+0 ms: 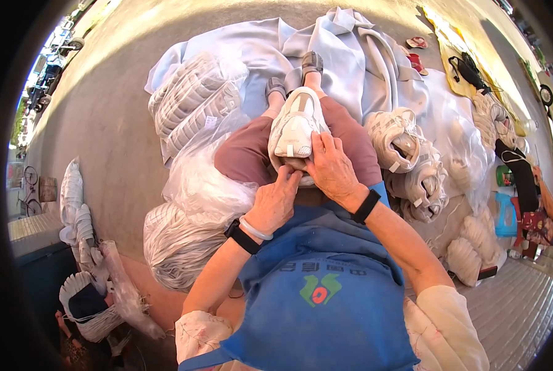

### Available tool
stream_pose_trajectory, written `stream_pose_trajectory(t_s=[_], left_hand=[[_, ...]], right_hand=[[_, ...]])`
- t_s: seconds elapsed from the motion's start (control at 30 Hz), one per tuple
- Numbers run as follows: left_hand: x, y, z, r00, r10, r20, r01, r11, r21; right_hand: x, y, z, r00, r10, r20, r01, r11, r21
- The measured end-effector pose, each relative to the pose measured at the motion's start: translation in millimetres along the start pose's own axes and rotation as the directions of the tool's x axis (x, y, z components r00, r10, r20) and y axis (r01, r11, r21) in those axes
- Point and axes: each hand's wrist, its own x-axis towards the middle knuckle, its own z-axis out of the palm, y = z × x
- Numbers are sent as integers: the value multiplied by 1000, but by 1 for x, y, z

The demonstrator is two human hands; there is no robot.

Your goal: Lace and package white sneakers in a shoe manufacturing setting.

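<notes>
A white and pale grey shoe upper (pixel 292 133) rests upright between my knees, its toe pointing away from me and its heel end toward me. My left hand (pixel 273 201) is closed at its near edge, thumb and fingers pinching the rim. On the right side my right hand (pixel 335 167) grips the same upper, fingers lying over its side and thumb near the edge. What lies under the fingertips is partly hidden. A blue apron (pixel 332 290) covers my lap, and a dark band sits on each wrist.
Stacked uppers (pixel 394 139) lie right of my knee. Wrapped bundles in clear plastic (pixel 196 105) and a bundle of white strands (pixel 171 247) are at left. A pale grey sheet (pixel 245 46) spreads beneath. A co-worker (pixel 545 216) sits far right, near a blue plastic stool (pixel 506 215).
</notes>
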Motion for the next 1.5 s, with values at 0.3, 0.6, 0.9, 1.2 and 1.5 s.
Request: stream_pose_trajectory(t_s=[0.3,0.6,0.9,1.2,1.5], left_hand=[[31,6,-37,972,-168,-167,148,981,-125],[19,0,6,996,-33,-78,49,976,212],[13,2,30,994,-31,-104,78,870,487],[-31,-3,-46,831,-114,-544,-24,971,-240],[-242,-150,-112,56,-784,-618,254,610,-751]], right_hand=[[-14,5,1,995,87,-56,-80,990,120],[-10,24,-24,967,163,194,-222,915,338],[-11,19,-16,958,191,214,-244,935,258],[-14,14,-30,961,194,195,-244,929,279],[-3,-63,-55,881,206,425,-441,681,584]])
